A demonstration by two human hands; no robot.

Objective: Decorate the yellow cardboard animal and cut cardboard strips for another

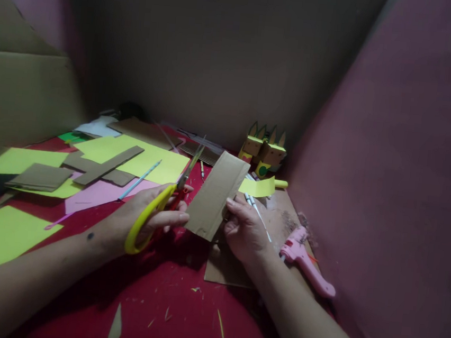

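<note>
My left hand (145, 209) is closed on yellow-handled scissors (153, 212), whose blades point up and away. Something red shows between its fingers; I cannot make out what it is. My right hand (246, 227) pinches the lower right edge of a rectangular cardboard piece (218, 195), held tilted above the table. The scissor blades stand just left of this piece. Below it, another brown cardboard piece (227, 267) lies partly hidden under my right hand.
Yellow sheets (4, 232), cardboard strips (110, 166) and a light blue pencil (140, 179) lie left on the red table (179, 313). A pink glue gun (308, 262) rests right. Small cardboard figures (272, 155) stand behind, near the pink wall (401, 170).
</note>
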